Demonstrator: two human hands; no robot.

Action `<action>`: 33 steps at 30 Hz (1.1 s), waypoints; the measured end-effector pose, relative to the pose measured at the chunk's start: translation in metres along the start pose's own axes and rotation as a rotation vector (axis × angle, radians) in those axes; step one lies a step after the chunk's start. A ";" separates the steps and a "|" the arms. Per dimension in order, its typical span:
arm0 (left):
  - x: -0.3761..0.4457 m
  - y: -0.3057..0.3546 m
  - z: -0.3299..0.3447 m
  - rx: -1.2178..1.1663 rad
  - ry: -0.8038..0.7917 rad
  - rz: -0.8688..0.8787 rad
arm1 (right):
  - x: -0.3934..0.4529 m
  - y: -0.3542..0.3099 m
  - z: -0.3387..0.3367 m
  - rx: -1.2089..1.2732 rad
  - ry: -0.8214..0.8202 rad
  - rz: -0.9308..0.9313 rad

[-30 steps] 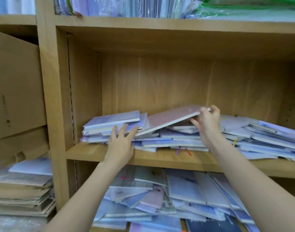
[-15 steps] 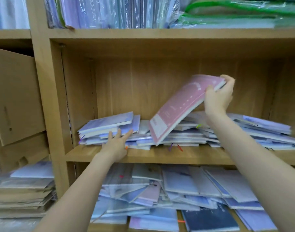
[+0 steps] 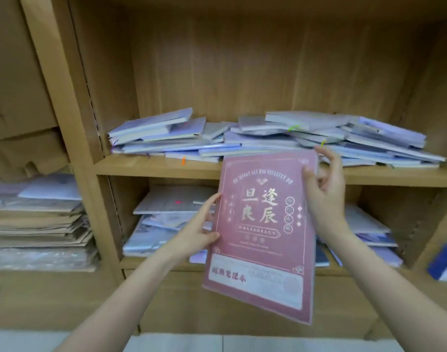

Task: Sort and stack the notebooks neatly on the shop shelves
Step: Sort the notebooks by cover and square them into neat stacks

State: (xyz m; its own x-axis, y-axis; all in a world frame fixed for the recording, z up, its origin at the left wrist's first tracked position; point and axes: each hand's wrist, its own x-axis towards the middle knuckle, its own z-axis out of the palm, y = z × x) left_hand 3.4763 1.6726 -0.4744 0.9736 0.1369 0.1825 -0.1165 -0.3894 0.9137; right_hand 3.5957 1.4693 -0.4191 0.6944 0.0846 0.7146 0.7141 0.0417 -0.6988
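While both forearms reach in from the bottom of the view, the nearest thing to the camera is a pink notebook [image 3: 261, 232], held up in the air in front of the shelving, clear of every shelf. Its printed cover faces the viewer, and its long axis runs nearly upright, the top leaning slightly right, the lower end closest to the camera.

At the notebook's left edge, about halfway up, the left hand [image 3: 194, 231] holds it, thumb on the cover and fingers [image 3: 209, 204] curled behind. At the notebook's upper right edge, the right hand [image 3: 324, 196] pinches it, thumb on the front, fingers wrapped to the back. Both hands are equally close to it; neither is free.

Behind the notebook's upper edge, the middle shelf [image 3: 154, 166] carries an untidy spread of pale lilac notebooks [image 3: 280, 138], lying flat and overlapping at odd angles. Behind the notebook's lower half, the lower shelf [image 3: 151, 262] holds another loose heap [image 3: 171, 207].

Judging from this, the notebook must be tipped from upright to flat before it can join a stack beyond it.
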 end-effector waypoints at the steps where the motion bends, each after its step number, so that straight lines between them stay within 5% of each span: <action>1: -0.003 -0.011 0.003 0.013 -0.007 -0.003 | -0.012 0.014 -0.001 -0.008 -0.011 0.041; 7: -0.011 -0.053 0.012 -0.047 -0.120 -0.086 | -0.059 0.081 -0.014 -0.279 -0.120 0.271; 14: 0.031 -0.057 0.050 -0.423 0.326 -0.357 | -0.060 0.128 -0.019 0.117 -0.263 0.875; 19: 0.090 -0.044 0.084 -0.561 0.456 -0.357 | -0.052 0.144 -0.051 0.149 -0.503 0.862; 24: 0.136 -0.039 0.114 -0.554 0.427 -0.354 | -0.024 0.174 -0.067 0.043 -0.310 0.774; 33: 0.179 -0.065 0.116 0.131 0.212 -0.311 | 0.014 0.222 -0.055 -0.125 -0.180 0.733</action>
State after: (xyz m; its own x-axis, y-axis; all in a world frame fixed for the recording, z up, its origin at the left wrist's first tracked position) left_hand 3.6806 1.6168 -0.5434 0.8949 0.4462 -0.0120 0.2167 -0.4107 0.8856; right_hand 3.7687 1.4245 -0.5626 0.9769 0.2087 0.0457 0.0884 -0.2000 -0.9758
